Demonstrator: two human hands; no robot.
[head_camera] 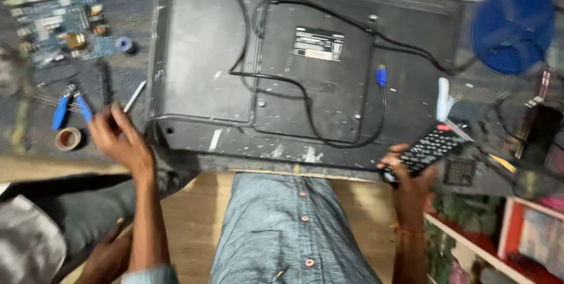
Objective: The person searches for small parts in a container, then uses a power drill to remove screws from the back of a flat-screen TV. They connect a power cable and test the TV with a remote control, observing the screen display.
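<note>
Cluttered workbench [35, 143] held a flat TV [294, 66] face-down w/ black cable [305, 93] across its back. Right hand [405, 172], at TV's near-right corner, gripped a black remote [432, 149]; left hand [120, 140], at near-left corner, fingers loosely spread, empty. Best to steady the TV edge.

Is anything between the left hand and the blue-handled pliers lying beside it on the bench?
Nothing visible. The left hand sits at the television's lower-left corner, and the blue-handled pliers lie just up-left of it, with only bare bench surface between them.
</note>
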